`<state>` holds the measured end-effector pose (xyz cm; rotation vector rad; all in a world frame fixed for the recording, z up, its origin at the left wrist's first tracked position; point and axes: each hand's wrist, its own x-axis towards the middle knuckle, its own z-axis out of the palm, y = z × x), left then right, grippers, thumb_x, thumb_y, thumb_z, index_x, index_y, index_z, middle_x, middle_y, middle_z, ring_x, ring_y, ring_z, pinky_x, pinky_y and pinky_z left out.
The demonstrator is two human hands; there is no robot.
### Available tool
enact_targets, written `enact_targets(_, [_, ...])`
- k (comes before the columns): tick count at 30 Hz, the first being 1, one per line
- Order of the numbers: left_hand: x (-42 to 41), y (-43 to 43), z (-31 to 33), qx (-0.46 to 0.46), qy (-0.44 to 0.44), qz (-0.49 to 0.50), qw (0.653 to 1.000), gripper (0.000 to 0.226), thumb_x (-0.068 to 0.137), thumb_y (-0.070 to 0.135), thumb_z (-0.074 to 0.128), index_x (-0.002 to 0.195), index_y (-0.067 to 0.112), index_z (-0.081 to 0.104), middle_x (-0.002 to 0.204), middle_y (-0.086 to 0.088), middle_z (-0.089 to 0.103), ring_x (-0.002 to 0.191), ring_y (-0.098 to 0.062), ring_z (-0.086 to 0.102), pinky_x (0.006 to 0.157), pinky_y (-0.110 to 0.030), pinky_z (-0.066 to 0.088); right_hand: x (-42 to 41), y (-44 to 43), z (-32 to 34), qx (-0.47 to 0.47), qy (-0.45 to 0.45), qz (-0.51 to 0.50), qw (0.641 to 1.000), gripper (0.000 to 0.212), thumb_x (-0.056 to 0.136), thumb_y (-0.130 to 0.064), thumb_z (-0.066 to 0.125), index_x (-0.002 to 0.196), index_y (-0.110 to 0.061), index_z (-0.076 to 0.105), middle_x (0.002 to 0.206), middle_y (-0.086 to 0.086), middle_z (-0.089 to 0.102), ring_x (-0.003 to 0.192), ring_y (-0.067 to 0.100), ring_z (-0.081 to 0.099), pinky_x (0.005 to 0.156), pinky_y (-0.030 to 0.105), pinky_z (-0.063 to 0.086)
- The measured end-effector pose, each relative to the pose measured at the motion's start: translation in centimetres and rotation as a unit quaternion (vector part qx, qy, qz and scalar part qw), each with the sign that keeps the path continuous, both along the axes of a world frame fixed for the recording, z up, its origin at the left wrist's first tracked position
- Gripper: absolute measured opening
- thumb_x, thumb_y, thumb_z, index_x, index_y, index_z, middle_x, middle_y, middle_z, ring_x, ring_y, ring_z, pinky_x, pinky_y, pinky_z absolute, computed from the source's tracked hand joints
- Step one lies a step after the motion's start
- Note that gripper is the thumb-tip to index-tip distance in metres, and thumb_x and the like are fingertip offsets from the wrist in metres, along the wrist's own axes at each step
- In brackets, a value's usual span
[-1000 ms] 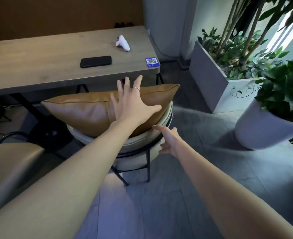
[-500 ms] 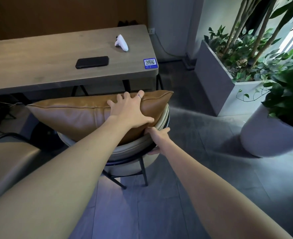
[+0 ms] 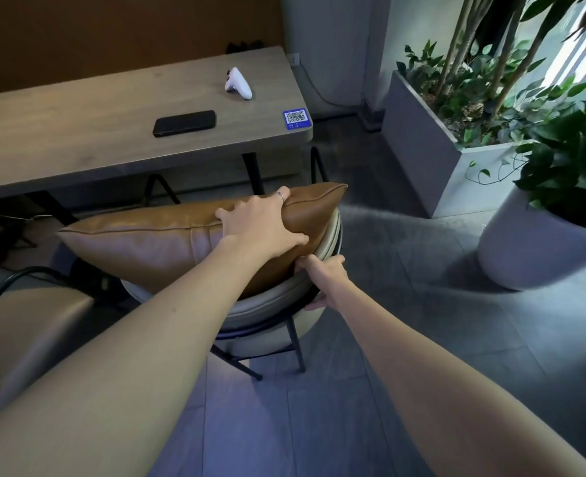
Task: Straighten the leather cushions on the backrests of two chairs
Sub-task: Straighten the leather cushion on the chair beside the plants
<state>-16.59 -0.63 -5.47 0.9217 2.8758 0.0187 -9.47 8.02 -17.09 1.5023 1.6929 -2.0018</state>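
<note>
A tan leather cushion (image 3: pixel 154 246) lies lengthwise across the curved cream backrest of a chair (image 3: pixel 274 304) pushed toward the table. My left hand (image 3: pixel 260 225) grips the cushion near its right end, fingers curled over the top seam and thumb pressed into the near face. My right hand (image 3: pixel 322 273) holds the right edge of the chair's backrest just under the cushion's lower right corner. A second chair (image 3: pixel 26 315) with a grey seat and a black frame stands at the left; no cushion shows on it.
A wooden table (image 3: pixel 78 132) stands beyond the chair, with a black phone (image 3: pixel 184 122), a white controller (image 3: pixel 239 83) and a blue QR sticker (image 3: pixel 296 117) on it. A grey rectangular planter (image 3: pixel 422 142) and a round white pot (image 3: pixel 532 249) with plants stand at the right on the tiled floor.
My left hand went from spread flat against the cushion to gripping its top edge. My right hand reached forward and took hold of the backrest's right edge.
</note>
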Motion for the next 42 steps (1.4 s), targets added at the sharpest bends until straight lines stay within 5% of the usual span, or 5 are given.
enact_targets(5, [-0.3,-0.2,-0.6,0.005,0.007,0.01,1.0,0.095,0.078,0.077,0.064,0.156,0.04,0.025,0.154,-0.01,0.047,0.142,-0.039,0.042,0.113,-0.067,0.028,-0.1,0.0,0.0,0.004,0.001,0.013,1.0,0.113,0.07,-0.028,0.073,0.161,-0.019,0.005,0.153,0.013,0.035,0.131,0.047,0.044,0.064,0.059,0.064])
enact_targets(10, [-1.2,0.6,-1.4,0.015,0.013,0.006,1.0,0.097,0.078,0.076,0.064,0.159,0.043,0.02,0.163,-0.012,0.034,0.15,-0.038,0.028,0.115,-0.07,0.022,-0.7,0.9,-0.2,-0.007,0.003,0.025,1.0,0.1,0.074,-0.027,0.072,0.154,-0.018,0.012,0.129,0.006,0.036,0.126,0.047,0.046,0.067,0.061,0.063])
enact_targets(23, [-2.4,0.3,-2.0,0.036,0.015,0.017,0.999,0.095,0.079,0.071,0.067,0.158,0.043,0.022,0.167,-0.012,0.027,0.153,-0.037,0.02,0.117,-0.069,0.014,-0.8,0.3,0.2,-0.027,0.009,0.034,0.999,0.117,0.077,-0.033,0.075,0.161,-0.027,-0.006,0.159,0.009,0.029,0.125,0.047,0.05,0.058,0.057,0.063])
enact_targets(28, [-2.1,0.0,-1.7,0.04,0.007,0.017,0.999,0.094,0.08,0.069,0.067,0.158,0.043,0.023,0.167,-0.011,0.026,0.154,-0.036,0.019,0.118,-0.069,0.013,-0.5,0.2,0.9,-0.027,0.001,0.048,0.998,0.121,0.077,-0.036,0.074,0.161,-0.029,-0.012,0.159,0.014,0.031,0.109,0.05,0.062,0.057,0.054,0.064])
enact_targets(42, [-1.9,-0.8,-1.6,0.046,-0.001,0.011,0.999,0.093,0.079,0.067,0.071,0.157,0.043,0.026,0.166,-0.01,0.028,0.153,-0.035,0.02,0.118,-0.067,0.014,0.1,-0.3,0.1,-0.052,0.046,0.02,0.997,0.117,0.084,-0.034,0.072,0.162,-0.033,-0.015,0.164,0.013,0.028,0.073,0.031,0.053,0.079,0.057,0.064])
